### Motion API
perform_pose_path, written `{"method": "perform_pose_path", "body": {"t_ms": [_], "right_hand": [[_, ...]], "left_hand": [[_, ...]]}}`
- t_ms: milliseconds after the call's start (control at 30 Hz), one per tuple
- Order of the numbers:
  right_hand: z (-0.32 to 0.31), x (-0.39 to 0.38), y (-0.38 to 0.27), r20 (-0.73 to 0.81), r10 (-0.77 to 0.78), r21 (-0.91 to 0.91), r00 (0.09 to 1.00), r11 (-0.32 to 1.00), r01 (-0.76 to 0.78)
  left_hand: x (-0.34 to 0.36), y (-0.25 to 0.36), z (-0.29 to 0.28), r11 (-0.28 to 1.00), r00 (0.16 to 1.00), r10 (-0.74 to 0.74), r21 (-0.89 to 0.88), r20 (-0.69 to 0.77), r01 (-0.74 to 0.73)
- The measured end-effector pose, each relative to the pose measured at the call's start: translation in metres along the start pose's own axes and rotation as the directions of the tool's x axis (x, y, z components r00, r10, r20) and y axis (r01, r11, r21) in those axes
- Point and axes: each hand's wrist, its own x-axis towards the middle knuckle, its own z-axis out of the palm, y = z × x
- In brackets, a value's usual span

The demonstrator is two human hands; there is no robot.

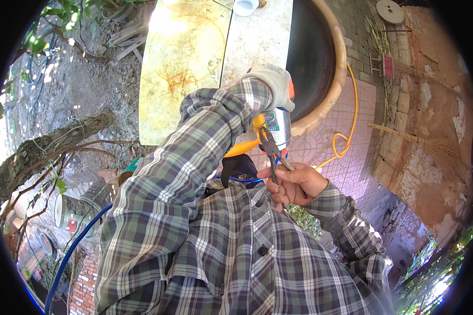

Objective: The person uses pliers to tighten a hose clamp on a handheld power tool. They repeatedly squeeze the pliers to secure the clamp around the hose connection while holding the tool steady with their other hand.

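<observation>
Right hand [302,181] grips pliers [268,144] beside silver device [283,123]

Near the centre of the frame, the person's right hand has its fingers wrapped around the pliers, whose dark head points upward. Its tip overlaps a yellow fitting [258,121] at the left edge of the silver device; whether the jaws bite on it cannot be told. A yellow strip [242,149] runs from there toward the lower left.

Just above the device is the left hand [273,84], in a pale glove, next to an orange-red part [291,88]. Its fingers are mostly hidden, so one cannot tell how firmly, or whether, they hold anything.

Behind that hand, a pale board [194,47] fills the upper middle, with a white bowl [244,7] at the top edge. To its right stands a round vat [342,47] with a tan rim and dark inside. An orange cable [356,105] loops over the paving right of centre. A straw broom [431,142] lies at the right, a tree trunk [52,139] at the left, and a blue hose [63,265] curves through the lower left.
</observation>
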Motion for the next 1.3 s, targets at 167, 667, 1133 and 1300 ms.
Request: {"method": "perform_pose_path", "body": {"t_ms": [167,667,1133,1300], "right_hand": [[0.009,0.001,0.004,0.074,-0.031,0.154,0.997,0.988,0.019],[0.013,0.009,0.011,-0.58,-0.403,-0.785,0.708,0.507,-0.355],[0.006,0.046,0.075,-0.467,-0.784,-0.879,0.409,0.362,-0.309],[0.009,0.051,0.077,-0.45,-0.769,-0.891,0.454,0.356,-0.28]], "left_hand": [[0.005,0.001,0.002,1.0,1.0,0.011,-0.017,0.003,-0.011],[0.028,0.002,0.014,1.0,1.0,0.02,0.02,-0.02,-0.019],[0.028,0.004,0.019,0.999,1.0,0.016,-0.033,-0.024,-0.017],[0.018,0.004,0.015,0.999,1.0,0.011,-0.037,-0.026,-0.012]]}}
